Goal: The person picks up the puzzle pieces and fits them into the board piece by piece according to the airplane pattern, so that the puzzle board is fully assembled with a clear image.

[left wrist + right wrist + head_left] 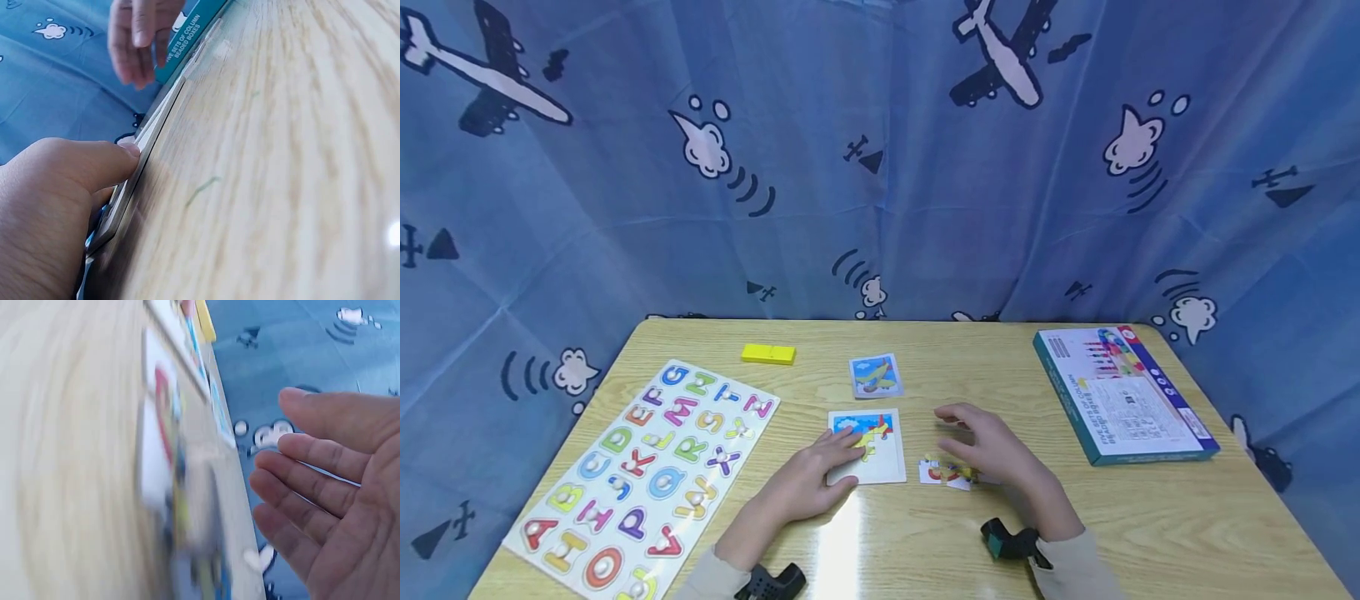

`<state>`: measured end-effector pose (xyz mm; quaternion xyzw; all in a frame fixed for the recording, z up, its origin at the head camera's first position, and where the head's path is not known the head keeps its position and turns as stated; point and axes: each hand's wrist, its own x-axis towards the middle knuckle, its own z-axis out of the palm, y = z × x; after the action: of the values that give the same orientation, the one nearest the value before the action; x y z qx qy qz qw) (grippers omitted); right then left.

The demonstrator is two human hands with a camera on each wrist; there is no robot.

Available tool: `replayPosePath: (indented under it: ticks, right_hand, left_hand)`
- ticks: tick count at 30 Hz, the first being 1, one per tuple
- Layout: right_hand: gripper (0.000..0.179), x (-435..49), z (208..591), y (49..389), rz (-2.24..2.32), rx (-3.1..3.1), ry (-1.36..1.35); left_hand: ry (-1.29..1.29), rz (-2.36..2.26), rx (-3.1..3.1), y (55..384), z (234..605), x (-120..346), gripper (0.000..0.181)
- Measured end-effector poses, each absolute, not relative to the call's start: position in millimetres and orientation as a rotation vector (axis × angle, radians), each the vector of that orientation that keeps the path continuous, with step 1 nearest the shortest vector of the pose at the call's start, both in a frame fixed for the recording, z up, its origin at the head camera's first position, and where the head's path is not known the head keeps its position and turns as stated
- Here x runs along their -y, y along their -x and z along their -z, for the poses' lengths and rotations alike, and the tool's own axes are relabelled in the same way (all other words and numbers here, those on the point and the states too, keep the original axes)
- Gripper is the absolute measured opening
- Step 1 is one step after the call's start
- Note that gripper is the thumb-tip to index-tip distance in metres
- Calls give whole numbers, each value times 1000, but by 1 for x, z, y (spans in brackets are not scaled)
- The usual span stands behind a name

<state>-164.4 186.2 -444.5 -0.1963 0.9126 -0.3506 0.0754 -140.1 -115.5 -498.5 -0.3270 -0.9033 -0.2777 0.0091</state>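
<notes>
while the spread left hand (811,477) touches one puzzle board (886,468), the relaxed right hand (992,443) hovers near three or more pieces (934,473).

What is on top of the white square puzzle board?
Blue-and-yellow puzzle pieces lie on the board, partly under the left hand; whatever it covers cannot be seen.

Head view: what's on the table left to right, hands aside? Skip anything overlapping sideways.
Alphabet board → puzzle board → loose puzzle pieces → teal-edged box.
</notes>
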Motion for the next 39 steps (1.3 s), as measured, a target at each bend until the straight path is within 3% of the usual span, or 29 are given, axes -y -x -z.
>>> replayPosePath:
  ticks: [15,39]
  right_hand:
    - [38,-244,460,161,974,-2896,450]
    - [23,-257,480,163,1015,-2913,459]
  left_hand:
    - [1004,878,2841,140,499,116,42]
    - [1013,879,2843,140,499,116,42]
